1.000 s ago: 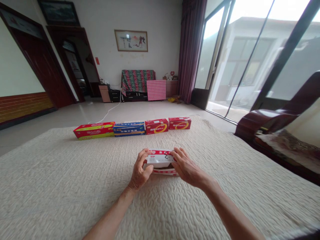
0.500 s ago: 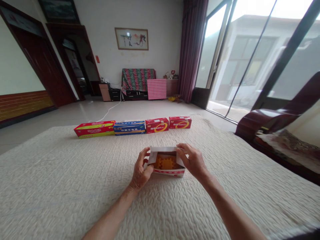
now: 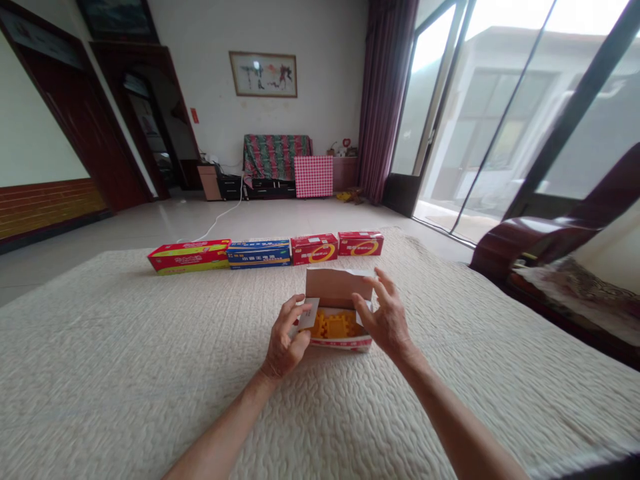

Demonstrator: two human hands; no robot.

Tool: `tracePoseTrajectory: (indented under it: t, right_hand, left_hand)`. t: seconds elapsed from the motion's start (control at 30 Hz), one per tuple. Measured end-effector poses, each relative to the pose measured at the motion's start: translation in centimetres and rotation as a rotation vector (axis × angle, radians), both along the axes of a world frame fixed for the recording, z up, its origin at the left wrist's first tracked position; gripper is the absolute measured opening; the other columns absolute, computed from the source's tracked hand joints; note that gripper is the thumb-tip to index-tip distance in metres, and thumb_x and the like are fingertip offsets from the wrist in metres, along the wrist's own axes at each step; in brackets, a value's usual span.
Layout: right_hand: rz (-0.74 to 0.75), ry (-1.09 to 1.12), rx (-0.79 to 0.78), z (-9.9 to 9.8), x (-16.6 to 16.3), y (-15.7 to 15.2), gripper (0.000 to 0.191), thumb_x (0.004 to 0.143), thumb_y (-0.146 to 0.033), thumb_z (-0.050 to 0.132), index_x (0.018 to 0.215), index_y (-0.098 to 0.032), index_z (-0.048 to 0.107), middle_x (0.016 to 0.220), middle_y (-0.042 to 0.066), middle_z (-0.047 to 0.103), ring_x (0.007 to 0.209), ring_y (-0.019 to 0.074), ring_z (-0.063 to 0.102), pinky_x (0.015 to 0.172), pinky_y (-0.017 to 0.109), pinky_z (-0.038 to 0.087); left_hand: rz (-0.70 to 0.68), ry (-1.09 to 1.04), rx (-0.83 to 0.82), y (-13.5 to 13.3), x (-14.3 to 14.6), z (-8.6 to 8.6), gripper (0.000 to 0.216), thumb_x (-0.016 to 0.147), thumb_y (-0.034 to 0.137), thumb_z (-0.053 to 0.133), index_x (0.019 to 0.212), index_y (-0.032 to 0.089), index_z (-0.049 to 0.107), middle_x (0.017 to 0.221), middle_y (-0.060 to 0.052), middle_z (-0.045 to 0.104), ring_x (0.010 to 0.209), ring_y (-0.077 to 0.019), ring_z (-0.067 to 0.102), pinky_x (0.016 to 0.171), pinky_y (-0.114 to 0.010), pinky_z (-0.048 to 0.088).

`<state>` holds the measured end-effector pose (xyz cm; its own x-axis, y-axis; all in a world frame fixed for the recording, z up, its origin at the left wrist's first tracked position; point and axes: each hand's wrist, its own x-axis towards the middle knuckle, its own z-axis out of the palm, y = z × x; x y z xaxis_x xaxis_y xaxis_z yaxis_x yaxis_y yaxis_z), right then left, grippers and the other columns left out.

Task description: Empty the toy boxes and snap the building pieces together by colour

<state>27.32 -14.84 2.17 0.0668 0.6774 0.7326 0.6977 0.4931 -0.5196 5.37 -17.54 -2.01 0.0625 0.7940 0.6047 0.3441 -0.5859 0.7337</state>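
Observation:
A small red and white cardboard box [image 3: 340,343] lies on the cream quilted cover [image 3: 150,373] in front of me. Its brown lid flap [image 3: 333,288] stands raised, and yellow moulded pieces [image 3: 334,327] show inside. My left hand [image 3: 284,339] pinches the box's left side flap between thumb and fingers. Over the right end of the box hovers my right hand [image 3: 384,317], its fingers spread apart near the raised lid and holding nothing.
Further back on the cover stands a row of closed boxes: a long red and yellow one [image 3: 189,257], a blue one [image 3: 259,254] and two red ones [image 3: 314,249] [image 3: 361,243]. A dark wooden armrest [image 3: 550,233] rises at the right. Glass sliding doors [image 3: 500,120] lie beyond.
The box was closed a second ago. Its lid has since swung up and back, exposing the yellow pieces, and my right hand has let go of the lid and spread its fingers.

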Motion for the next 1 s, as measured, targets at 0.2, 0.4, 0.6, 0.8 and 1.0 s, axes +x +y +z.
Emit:
tracePoseTrajectory:
  t: [0.2, 0.4, 0.6, 0.8, 1.0]
  right_hand:
    - [0.099, -0.097, -0.261, -0.7, -0.4, -0.1, 0.071, 0.074, -0.036, 0.059, 0.138, -0.017, 0.033, 0.150, 0.020, 0.023, 0.140, 0.0327, 0.023, 0.111, 0.054, 0.029]
    - [0.132, -0.004, -0.369, -1.0, 0.4, 0.6, 0.072, 0.067, -0.025, 0.051, 0.137, -0.016, 0.037, 0.148, 0.017, 0.030, 0.138, 0.0300, 0.029, 0.111, 0.049, 0.030]
    - [0.201, 0.094, -0.350, -0.9, 1.5, 1.4, 0.046, 0.072, -0.024, 0.043, 0.115, -0.018, 0.060, 0.134, 0.013, 0.051, 0.123, 0.0268, 0.049, 0.102, 0.047, 0.041]
    - [0.097, 0.040, -0.310, -0.9, 3.3, 1.6, 0.035, 0.075, -0.019, 0.043, 0.100, -0.019, 0.067, 0.120, 0.011, 0.060, 0.108, 0.0239, 0.058, 0.094, 0.043, 0.046]
    - [-0.133, -0.240, -0.246, -0.1, 3.8, 0.4, 0.024, 0.078, -0.023, 0.055, 0.097, -0.019, 0.069, 0.109, 0.011, 0.058, 0.100, 0.0264, 0.054, 0.087, 0.042, 0.044]
  left_hand:
    - [0.015, -0.063, -0.056, 0.3, 0.1, -0.2, 0.047, 0.071, 0.011, 0.049, 0.115, 0.024, 0.059, 0.136, -0.006, 0.049, 0.125, -0.0236, 0.046, 0.085, -0.031, 0.047]
    - [0.056, -0.076, -0.124, 0.8, 0.4, 0.2, 0.044, 0.072, 0.015, 0.049, 0.115, 0.021, 0.059, 0.134, -0.008, 0.051, 0.121, -0.0238, 0.049, 0.080, -0.030, 0.049]
    - [0.173, -0.086, -0.182, 1.3, 0.0, 0.9, 0.044, 0.078, 0.019, 0.046, 0.121, 0.020, 0.056, 0.121, -0.007, 0.061, 0.097, -0.0190, 0.061, 0.083, -0.033, 0.050]
    - [0.370, 0.050, -0.048, 1.4, -0.5, 0.6, 0.041, 0.081, 0.019, 0.047, 0.121, 0.019, 0.055, 0.126, -0.010, 0.057, 0.109, -0.0233, 0.057, 0.083, -0.035, 0.051]
    - [0.483, 0.499, 0.199, 1.4, -1.6, 2.4, 0.023, 0.078, 0.019, 0.057, 0.098, 0.018, 0.067, 0.121, -0.013, 0.056, 0.112, -0.0279, 0.051, 0.097, -0.043, 0.044]
